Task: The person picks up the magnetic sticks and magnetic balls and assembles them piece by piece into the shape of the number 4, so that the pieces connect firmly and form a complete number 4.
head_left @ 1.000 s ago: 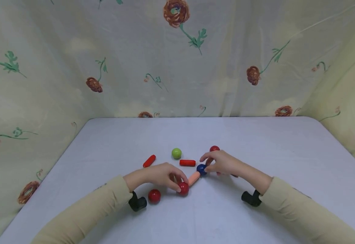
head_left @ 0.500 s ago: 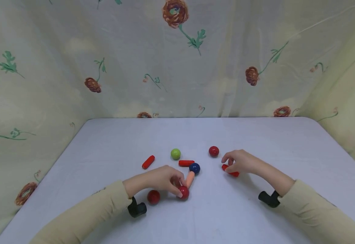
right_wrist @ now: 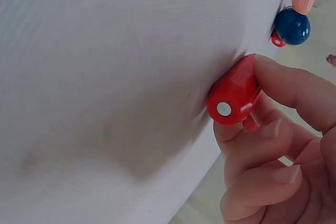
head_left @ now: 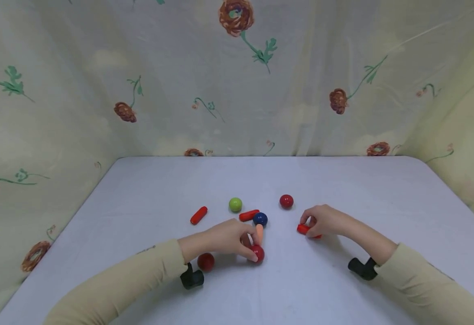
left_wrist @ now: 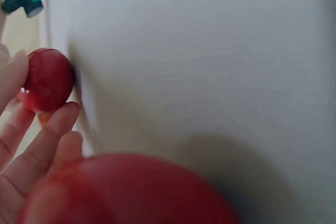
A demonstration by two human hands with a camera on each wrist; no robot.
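Observation:
In the head view my left hand [head_left: 233, 237] pinches a glossy red ball [head_left: 258, 255] between thumb and fingers on the table. A salmon-coloured ribbed stick [head_left: 259, 233] runs from beside that ball back to a dark blue ball [head_left: 260, 219], partly hidden by my fingers. A red stick [head_left: 248, 215] lies with one end at the blue ball. On the right, my right hand [head_left: 328, 220] pinches another red stick [right_wrist: 233, 90] by its sides. Its near end shows a round whitish disc in the right wrist view.
A second red ball [head_left: 206, 262] sits under my left forearm, large and blurred in the left wrist view. Behind lie a green ball [head_left: 235, 204], a loose red stick [head_left: 199, 215] and a third red ball [head_left: 286, 201]. The white table [head_left: 159, 180] meets a flowered curtain.
My right hand has left the blue ball, moved right and taken hold of a red stick. My left hand has shifted right with its red ball; the salmon stick has swung more upright in view.

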